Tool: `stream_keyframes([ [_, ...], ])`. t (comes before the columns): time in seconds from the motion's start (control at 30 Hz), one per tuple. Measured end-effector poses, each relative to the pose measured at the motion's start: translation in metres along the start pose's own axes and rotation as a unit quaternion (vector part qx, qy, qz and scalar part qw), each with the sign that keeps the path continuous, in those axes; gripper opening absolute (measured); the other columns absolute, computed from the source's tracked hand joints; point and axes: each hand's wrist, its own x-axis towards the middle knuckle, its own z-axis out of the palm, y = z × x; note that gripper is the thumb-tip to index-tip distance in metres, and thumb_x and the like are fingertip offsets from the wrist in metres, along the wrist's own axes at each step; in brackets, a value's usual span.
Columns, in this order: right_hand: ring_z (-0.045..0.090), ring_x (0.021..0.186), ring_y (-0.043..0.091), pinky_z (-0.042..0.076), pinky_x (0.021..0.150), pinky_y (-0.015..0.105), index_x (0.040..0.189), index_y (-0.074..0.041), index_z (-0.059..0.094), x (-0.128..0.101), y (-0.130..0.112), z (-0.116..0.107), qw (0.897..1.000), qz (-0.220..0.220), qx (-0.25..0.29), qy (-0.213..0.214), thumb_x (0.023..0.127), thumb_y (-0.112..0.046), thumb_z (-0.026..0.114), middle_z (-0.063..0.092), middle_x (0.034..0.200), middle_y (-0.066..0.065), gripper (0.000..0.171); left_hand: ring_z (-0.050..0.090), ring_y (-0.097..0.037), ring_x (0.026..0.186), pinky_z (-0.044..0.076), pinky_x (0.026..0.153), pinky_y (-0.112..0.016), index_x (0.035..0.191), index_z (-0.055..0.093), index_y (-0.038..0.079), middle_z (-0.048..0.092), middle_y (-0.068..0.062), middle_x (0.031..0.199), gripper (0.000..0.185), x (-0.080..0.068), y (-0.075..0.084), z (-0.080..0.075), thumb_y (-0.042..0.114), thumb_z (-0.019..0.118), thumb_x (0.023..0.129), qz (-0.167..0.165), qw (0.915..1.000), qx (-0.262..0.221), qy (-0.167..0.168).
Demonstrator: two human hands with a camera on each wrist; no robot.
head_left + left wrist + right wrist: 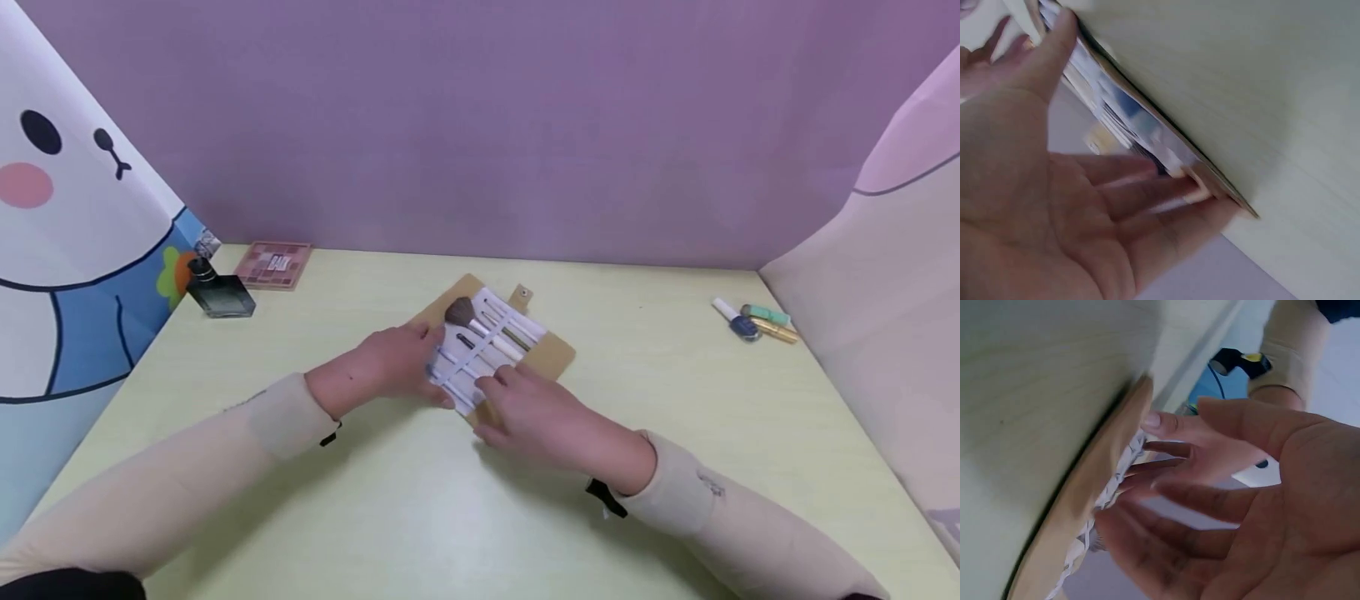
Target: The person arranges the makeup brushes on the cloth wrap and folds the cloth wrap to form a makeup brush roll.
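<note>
- Head view: we saw a tan brush roll (551,354) lying unrolled near the middle of the pale green desk (660,433), its white inner panel holding several makeup brushes under elastic loops. The largest, a powder brush (459,312), lay at the far-left end. The left hand (393,362) rested flat on the roll's left edge, fingers straight and gripping nothing. The right hand (536,412) lay on the near edge, fingers extended over the brush handles, likewise closed on nothing. We judged the roll fully opened and every brush still in its loop, so nothing had yet been drawn out or rolled up.
- Head view, further off: an eyeshadow palette (273,264) and a dark perfume bottle (217,292) stood at the far left, and nail polish bottles (753,321) at the far right, well apart from the hands.
- Left wrist view: the left hand's fingers (1147,187) were stretched out against the roll's edge, thumb straight.
- Right wrist view: the right hand's fingers (1172,422) were spread, tips touching the white panel, holding nothing.
</note>
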Motion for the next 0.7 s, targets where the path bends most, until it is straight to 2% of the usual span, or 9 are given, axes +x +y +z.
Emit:
stream_keyframes([
  [0.1,0.062,0.096,0.027,0.059,0.076,0.039,0.132,-0.001,0.066,0.003,-0.002,0.004,0.999,0.027,-0.030,-0.003,0.099,-0.044,0.076,0.070,0.113,0.016,0.055,0.063,-0.041,0.136,0.061,0.102,-0.052,0.165,0.030,-0.005,0.049,-0.029,0.162,0.120,-0.001,0.010,0.001,0.072,0.077,0.086,-0.029,0.9994,0.017,0.013],
  [0.2,0.058,0.089,0.027,0.057,0.072,0.040,0.125,0.001,0.066,0.006,-0.002,0.008,0.997,0.037,-0.061,-0.003,0.097,-0.044,0.078,0.069,0.105,0.016,0.053,0.069,-0.036,0.122,0.064,0.090,-0.049,0.160,0.037,-0.011,0.060,-0.028,0.151,0.118,-0.002,0.018,0.003,0.074,0.075,0.087,-0.052,0.9980,0.026,0.023],
  [0.33,0.057,0.083,0.028,0.056,0.071,0.041,0.120,0.003,0.066,0.010,0.004,0.012,0.995,0.031,-0.095,0.017,0.095,-0.033,0.081,0.068,0.100,0.017,0.046,0.068,-0.029,0.103,0.064,0.080,-0.046,0.151,0.046,-0.015,0.071,-0.026,0.128,0.112,-0.005,0.024,0.006,0.072,0.076,0.087,-0.073,0.9965,0.025,0.031],
  [0.43,0.057,0.084,0.030,0.056,0.071,0.042,0.119,0.003,0.067,0.011,0.014,0.014,0.995,0.026,-0.093,0.033,0.096,-0.025,0.080,0.069,0.103,0.019,0.038,0.065,-0.026,0.091,0.063,0.074,-0.043,0.147,0.050,-0.015,0.073,-0.024,0.115,0.108,-0.008,0.027,0.007,0.071,0.077,0.087,-0.074,0.9965,0.028,0.026],
  [0.5,0.058,0.090,0.031,0.057,0.076,0.042,0.123,0.002,0.067,0.010,0.021,0.014,0.996,0.023,-0.080,0.033,0.098,-0.020,0.077,0.070,0.110,0.020,0.035,0.067,-0.027,0.091,0.063,0.074,-0.042,0.146,0.050,-0.016,0.074,-0.025,0.114,0.108,-0.012,0.028,0.008,0.070,0.078,0.087,-0.069,0.9969,0.034,0.018],
  [0.63,0.060,0.103,0.032,0.057,0.089,0.043,0.130,-0.001,0.066,0.006,0.035,0.012,0.999,0.012,-0.033,0.021,0.100,-0.011,0.072,0.068,0.124,0.020,0.032,0.071,-0.033,0.103,0.062,0.081,-0.045,0.145,0.052,-0.014,0.075,-0.025,0.116,0.104,-0.022,0.027,0.007,0.065,0.083,0.085,-0.052,0.9984,0.022,0.005],
  [0.7,0.060,0.109,0.032,0.056,0.095,0.044,0.133,-0.003,0.066,0.004,0.043,0.011,1.000,0.010,-0.013,0.016,0.099,-0.009,0.072,0.067,0.129,0.018,0.034,0.069,-0.033,0.101,0.060,0.080,-0.043,0.146,0.054,-0.012,0.075,-0.022,0.110,0.100,-0.026,0.025,0.005,0.060,0.086,0.084,-0.036,0.9992,0.016,-0.003],
])
